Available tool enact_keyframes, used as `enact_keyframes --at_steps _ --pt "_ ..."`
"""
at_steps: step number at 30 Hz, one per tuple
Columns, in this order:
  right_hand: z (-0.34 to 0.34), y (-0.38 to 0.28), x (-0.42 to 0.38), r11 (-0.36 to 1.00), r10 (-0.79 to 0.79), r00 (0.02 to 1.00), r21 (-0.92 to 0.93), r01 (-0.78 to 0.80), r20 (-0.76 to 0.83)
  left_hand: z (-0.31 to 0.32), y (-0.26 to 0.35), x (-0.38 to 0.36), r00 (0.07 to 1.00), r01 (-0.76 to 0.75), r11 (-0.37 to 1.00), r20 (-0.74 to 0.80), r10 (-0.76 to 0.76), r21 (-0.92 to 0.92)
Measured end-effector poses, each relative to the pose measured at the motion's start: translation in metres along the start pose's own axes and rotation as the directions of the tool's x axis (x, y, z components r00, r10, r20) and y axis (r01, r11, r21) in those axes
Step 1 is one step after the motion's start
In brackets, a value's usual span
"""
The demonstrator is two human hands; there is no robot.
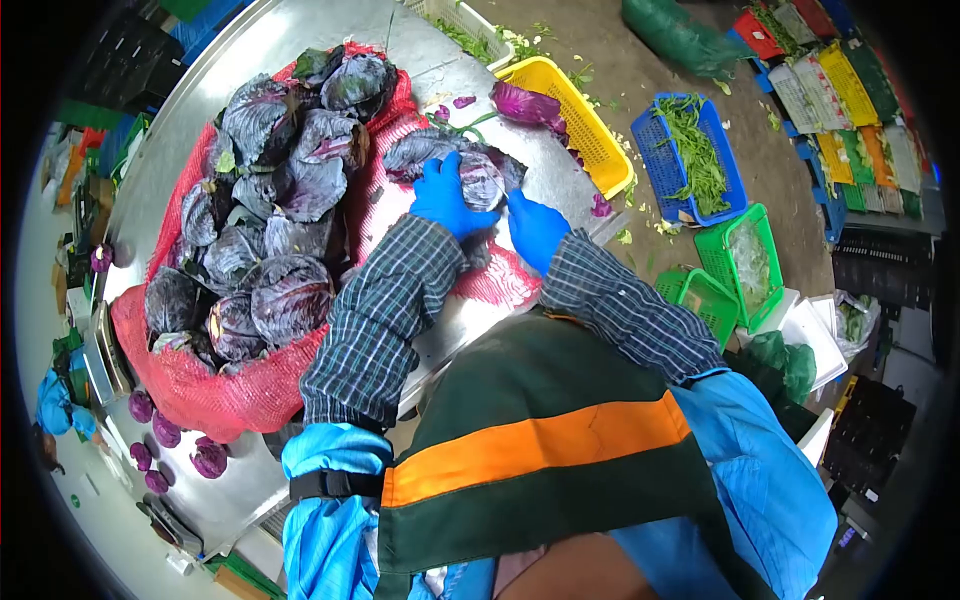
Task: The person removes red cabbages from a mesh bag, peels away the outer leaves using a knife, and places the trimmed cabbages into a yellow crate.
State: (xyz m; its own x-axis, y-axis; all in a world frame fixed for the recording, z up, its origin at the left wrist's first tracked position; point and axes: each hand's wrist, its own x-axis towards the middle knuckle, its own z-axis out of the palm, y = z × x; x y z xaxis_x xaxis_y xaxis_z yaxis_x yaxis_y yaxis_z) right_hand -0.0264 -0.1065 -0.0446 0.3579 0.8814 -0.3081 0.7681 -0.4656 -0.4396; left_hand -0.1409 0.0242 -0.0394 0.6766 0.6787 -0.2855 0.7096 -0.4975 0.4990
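A red cabbage (pixel 487 183) with dark, loose outer leaves lies on the metal table in front of me. My left hand (pixel 447 200), in a blue glove, grips it from the near left side with the fingers over its top. At the cabbage's right edge is my right hand (pixel 537 230), also gloved in blue, its fingers closed. Whatever may be in its grasp is hidden. To the left, a red mesh sack (pixel 190 385) lies opened around a heap of dark purple cabbages (pixel 290 290).
The metal table (pixel 270 40) runs under the sack. Beyond its right edge stand a yellow crate (pixel 600 140), a blue crate (pixel 725 170) with green leaves and green crates (pixel 745 265). A purple cabbage piece (pixel 525 103) lies near the yellow crate. Several trimmed cabbages (pixel 208 458) lie lower left.
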Motion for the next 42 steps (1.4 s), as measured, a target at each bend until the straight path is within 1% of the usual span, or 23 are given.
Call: enact_keyframes --at_steps 2,6,8,10,13,14,16,18,20,22,24,26,27,28,30,31,32,34,36,38,39,40,42 --pt "0.003 0.002 0.007 0.999 0.032 0.997 0.012 -0.033 0.072 0.004 -0.003 0.001 0.999 0.009 0.999 -0.040 -0.011 -0.037" --pt "0.008 0.002 0.028 1.000 -0.019 0.999 0.005 0.019 -0.041 0.004 -0.010 0.008 0.997 0.054 0.995 -0.052 -0.059 -0.084" --pt "0.000 -0.002 0.007 0.998 0.038 0.995 -0.053 -0.033 0.090 0.001 -0.013 0.004 0.998 -0.054 0.997 0.007 0.054 -0.053" --pt "-0.002 0.001 0.004 0.995 0.070 0.987 -0.079 -0.058 0.148 0.007 -0.017 0.009 0.997 -0.061 0.994 -0.043 0.057 -0.089" --pt "0.031 0.025 0.023 0.993 0.050 0.998 -0.112 -0.046 0.035 0.002 -0.001 0.001 0.999 0.011 0.998 -0.038 -0.014 -0.069" --pt "0.041 0.037 0.031 0.997 0.015 0.998 -0.070 -0.011 0.054 0.004 0.000 -0.001 0.998 0.024 0.998 -0.050 -0.027 -0.064" --pt "0.045 0.047 0.047 0.997 -0.071 0.994 0.004 0.071 0.086 0.010 -0.015 0.000 0.980 -0.114 0.985 -0.179 0.090 -0.128" --pt "0.046 0.051 0.036 0.964 0.043 0.996 0.257 -0.061 0.077 0.016 -0.028 -0.010 0.961 -0.214 0.951 -0.223 0.163 -0.224" --pt "0.040 0.040 0.023 0.962 0.036 0.998 0.273 -0.018 -0.059 0.027 -0.037 -0.017 0.913 -0.363 0.708 -0.384 0.139 -0.606" --pt "0.024 0.028 0.003 0.952 0.002 0.993 0.305 0.033 -0.116 0.034 -0.036 -0.023 0.958 -0.135 0.361 -0.215 -0.190 -0.923" --pt "0.012 0.020 -0.011 0.939 -0.038 0.984 0.330 0.095 -0.175 0.042 -0.044 -0.027 0.926 -0.188 0.617 -0.347 -0.148 -0.764" --pt "0.006 0.017 -0.019 0.962 -0.181 0.969 0.174 0.210 -0.170 0.043 -0.045 -0.031 0.917 -0.214 0.728 -0.392 -0.081 -0.651" --pt "0.012 0.023 -0.017 0.941 -0.163 0.960 0.254 0.221 -0.229 0.045 -0.045 -0.032 0.909 -0.197 0.784 -0.409 -0.078 -0.588" --pt "0.019 0.031 -0.012 0.943 -0.164 0.960 0.250 0.220 -0.226 0.046 -0.044 -0.031 0.909 -0.196 0.781 -0.408 -0.081 -0.593" --pt "0.029 0.047 0.005 0.880 -0.005 0.991 0.469 0.068 -0.136 0.045 -0.041 -0.025 0.961 -0.121 0.573 -0.240 -0.135 -0.810" --pt "0.027 0.042 0.007 0.837 -0.002 0.984 0.537 0.099 -0.178 0.042 -0.040 -0.020 0.958 -0.112 0.633 -0.252 -0.135 -0.766" --pt "0.024 0.038 0.004 0.840 -0.005 0.984 0.533 0.102 -0.180 0.041 -0.041 -0.020 0.957 -0.117 0.630 -0.256 -0.134 -0.768" --pt "0.016 0.030 -0.004 0.912 -0.056 0.978 0.389 0.132 -0.201 0.040 -0.045 -0.018 0.979 -0.120 0.472 -0.182 -0.087 -0.873" --pt "0.025 0.032 -0.002 0.917 -0.115 0.951 0.338 0.213 -0.287 0.056 -0.052 -0.008 0.964 -0.196 0.449 -0.256 -0.075 -0.871" --pt "0.017 0.027 0.002 0.856 -0.054 0.989 0.505 0.115 -0.134 0.059 -0.044 -0.007 0.965 -0.224 0.417 -0.259 -0.029 -0.881" --pt "0.008 0.030 0.010 0.722 0.049 0.997 0.687 -0.076 0.059 0.057 -0.041 -0.008 0.979 -0.127 0.406 -0.180 -0.095 -0.905" --pt "0.000 0.034 0.018 0.696 0.010 0.998 0.716 -0.056 0.069 0.059 -0.040 -0.010 0.980 -0.126 0.402 -0.177 -0.093 -0.907" --pt "-0.008 0.053 0.038 0.346 0.240 0.955 0.904 -0.252 0.175 0.061 -0.045 -0.009 0.958 -0.227 0.651 -0.286 0.016 -0.725"
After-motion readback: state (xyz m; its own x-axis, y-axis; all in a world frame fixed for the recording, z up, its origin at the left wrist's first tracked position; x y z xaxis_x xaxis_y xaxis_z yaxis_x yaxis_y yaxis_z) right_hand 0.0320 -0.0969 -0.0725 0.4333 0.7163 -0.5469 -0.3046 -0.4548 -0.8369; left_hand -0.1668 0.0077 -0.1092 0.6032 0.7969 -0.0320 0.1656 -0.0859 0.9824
